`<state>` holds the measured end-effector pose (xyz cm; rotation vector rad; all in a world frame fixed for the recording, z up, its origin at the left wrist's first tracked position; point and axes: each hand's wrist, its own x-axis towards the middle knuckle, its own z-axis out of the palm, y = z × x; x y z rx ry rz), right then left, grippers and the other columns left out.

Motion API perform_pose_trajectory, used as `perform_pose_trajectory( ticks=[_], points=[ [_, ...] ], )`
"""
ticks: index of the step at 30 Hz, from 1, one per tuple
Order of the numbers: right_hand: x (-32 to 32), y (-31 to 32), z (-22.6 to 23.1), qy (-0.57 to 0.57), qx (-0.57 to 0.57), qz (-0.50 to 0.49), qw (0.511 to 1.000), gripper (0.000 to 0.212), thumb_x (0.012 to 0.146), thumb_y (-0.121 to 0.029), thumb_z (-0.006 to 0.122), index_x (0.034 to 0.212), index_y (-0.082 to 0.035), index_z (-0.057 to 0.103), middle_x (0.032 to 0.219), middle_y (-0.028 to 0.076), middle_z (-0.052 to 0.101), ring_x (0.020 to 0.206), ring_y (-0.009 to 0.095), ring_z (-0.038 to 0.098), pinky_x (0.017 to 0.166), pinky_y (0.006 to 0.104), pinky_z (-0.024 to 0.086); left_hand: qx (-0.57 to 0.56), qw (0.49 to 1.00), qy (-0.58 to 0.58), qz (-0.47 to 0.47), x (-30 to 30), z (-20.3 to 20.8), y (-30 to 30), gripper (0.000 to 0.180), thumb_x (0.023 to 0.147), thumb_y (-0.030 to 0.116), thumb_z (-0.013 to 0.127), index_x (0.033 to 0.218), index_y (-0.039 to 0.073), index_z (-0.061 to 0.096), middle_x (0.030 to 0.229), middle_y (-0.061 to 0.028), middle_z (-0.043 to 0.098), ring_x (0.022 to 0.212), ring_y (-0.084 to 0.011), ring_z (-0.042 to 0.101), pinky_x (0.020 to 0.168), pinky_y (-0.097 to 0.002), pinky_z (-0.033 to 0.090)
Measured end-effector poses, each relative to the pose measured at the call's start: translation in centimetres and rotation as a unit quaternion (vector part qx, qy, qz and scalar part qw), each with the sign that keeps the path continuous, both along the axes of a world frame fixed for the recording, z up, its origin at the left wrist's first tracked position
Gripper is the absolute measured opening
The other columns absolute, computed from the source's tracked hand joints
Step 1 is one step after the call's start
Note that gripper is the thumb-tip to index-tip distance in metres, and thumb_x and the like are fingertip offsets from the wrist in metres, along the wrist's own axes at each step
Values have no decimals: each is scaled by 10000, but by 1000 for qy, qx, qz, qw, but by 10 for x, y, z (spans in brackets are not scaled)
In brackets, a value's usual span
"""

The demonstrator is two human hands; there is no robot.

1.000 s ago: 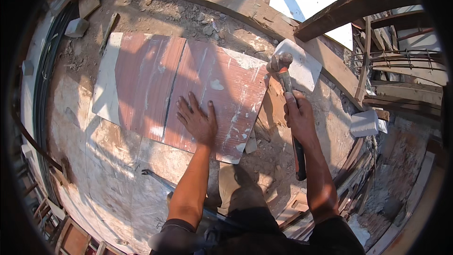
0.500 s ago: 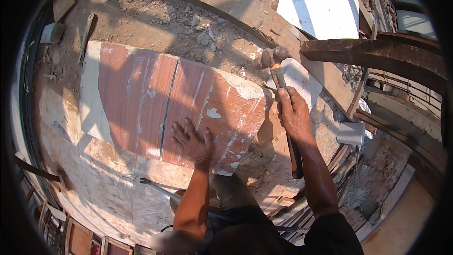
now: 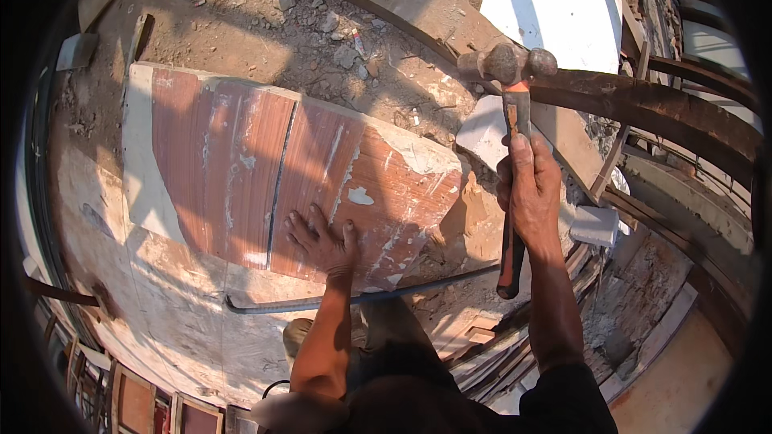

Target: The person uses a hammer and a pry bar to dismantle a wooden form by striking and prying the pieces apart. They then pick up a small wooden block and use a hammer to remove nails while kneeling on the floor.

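Observation:
My left hand (image 3: 324,245) lies with fingers spread on a broad slab (image 3: 233,169) faced in reddish-brown wood-grain with pale, chipped edges. A dark lengthwise gap crosses the slab just beyond my fingertips. In my right hand (image 3: 532,189), to the right of the slab, is a hammer (image 3: 516,108), gripped around the middle of its black and orange handle. Its heavy, rounded head is raised at the far end, and the butt points toward me. Between the slab and my legs stretches a long dark pry bar (image 3: 281,306) with a bent left end.
Rubble (image 3: 342,48) covers the ground beyond the slab. A white panel (image 3: 547,8) lies at the far right, near a rusty beam (image 3: 635,100). A pale block (image 3: 593,225) sits right of my forearm. Several framed pieces (image 3: 133,402) stand at the lower left.
The hammer has swung up and right, its head now larger in view. The pry bar has turned from slanting by my left forearm to lying across in front of my legs. My left hand stays put.

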<state>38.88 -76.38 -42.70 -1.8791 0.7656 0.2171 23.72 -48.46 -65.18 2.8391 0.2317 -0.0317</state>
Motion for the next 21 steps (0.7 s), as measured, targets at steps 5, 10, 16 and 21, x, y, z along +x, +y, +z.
perform_pose_trajectory(
  ticks=[5,10,16,21],
  points=[
    [-27,9,-19,-22,-28,-47,998,314,1110,-382,453,1070,-78,520,640,-52,417,483,30,362,421,223,318,-10,1000,13,-2,7,4,-10,786,958,626,505,1541,102,446,1610,-273,281,1507,-497,228,1201,-651,170],
    [-12,-22,-19,213,58,-23,975,359,1067,-444,519,966,-100,507,650,-45,400,497,62,388,435,244,298,0,1000,-8,1,3,-5,-9,785,952,635,514,1540,119,453,1608,-271,288,1503,-499,233,1198,-648,177],
    [0,-6,11,-107,-30,-53,992,298,1105,-375,466,989,-106,522,641,-54,418,461,31,360,406,212,281,-7,1000,-10,7,8,0,-6,784,945,639,524,1543,137,459,1611,-270,295,1502,-490,239,1194,-643,184],
    [-8,-20,-39,107,-95,125,982,333,1091,-371,482,990,-58,530,617,-40,429,489,46,401,454,261,332,-16,1000,19,9,9,5,-16,783,942,639,520,1539,136,464,1607,-273,301,1505,-487,233,1197,-641,177]
  ],
)
